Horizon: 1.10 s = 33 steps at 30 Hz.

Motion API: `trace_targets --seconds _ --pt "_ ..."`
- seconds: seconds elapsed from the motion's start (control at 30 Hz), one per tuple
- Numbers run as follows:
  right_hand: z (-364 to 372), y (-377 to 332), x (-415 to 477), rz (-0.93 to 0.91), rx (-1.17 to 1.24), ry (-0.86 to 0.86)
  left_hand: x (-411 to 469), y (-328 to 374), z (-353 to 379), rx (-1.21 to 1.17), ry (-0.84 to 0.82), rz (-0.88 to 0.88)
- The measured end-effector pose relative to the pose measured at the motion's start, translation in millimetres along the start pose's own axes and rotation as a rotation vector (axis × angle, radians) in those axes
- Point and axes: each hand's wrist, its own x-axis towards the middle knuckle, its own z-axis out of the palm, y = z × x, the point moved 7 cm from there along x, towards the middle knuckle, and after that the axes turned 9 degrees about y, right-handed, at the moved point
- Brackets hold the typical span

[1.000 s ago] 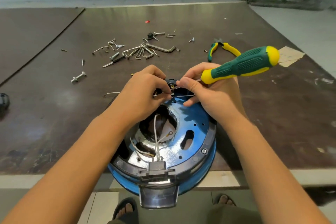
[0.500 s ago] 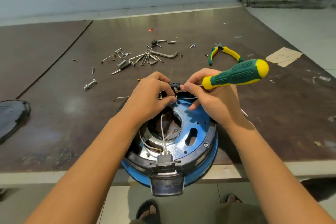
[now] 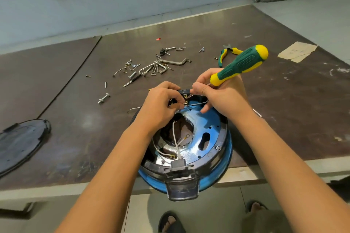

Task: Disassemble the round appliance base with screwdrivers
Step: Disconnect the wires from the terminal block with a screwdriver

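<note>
The left hand [image 3: 161, 104] is curled up, and its fingertips pinch a small black part [image 3: 182, 92] at the far rim of the round appliance base [image 3: 220, 134]. The right hand [image 3: 225, 98] is curled too. It holds a screwdriver [image 3: 240, 64] with a green and yellow handle, and the handle sticks up and away to the right, over the back of the hand. The first fingers of that hand come right up to the same black part, so the two hands almost touch. A thin white wire [image 3: 198, 103] runs from the part under the right hand. The base lies open side up at the near edge of the table [image 3: 284, 119], and part of it hangs over the edge. Inside it is shiny blue with a big hole in the middle, and more white wires [image 3: 175, 138] run down to a black plug box [image 3: 179, 165] on the near side. Farther back on the table lie a bunch of bent metal keys [image 3: 157, 68], loose screws, and one fat bolt [image 3: 103, 98]. Pliers [image 3: 236, 50] with green and yellow handles lie behind the screwdriver. A black round cover [image 3: 20, 142] lies far to the left, and a scrap of cardboard [image 3: 297, 51] lies far to the right. Below the table edge, two feet in sandals [image 3: 168, 221] stand on the floor.
</note>
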Motion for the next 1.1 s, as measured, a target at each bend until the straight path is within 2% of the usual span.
trace_targets --seconds 0.5,0.77,1.1 --pt "-2 11 5 0.124 0.129 0.039 0 -2 0 0.005 0.008 -0.004" --pt "-5 12 5 0.142 0.135 0.042 0 3 9 0.026 -0.079 0.017" --pt "-5 12 6 0.153 0.104 0.066 0 1 8 -0.022 -0.065 0.000"
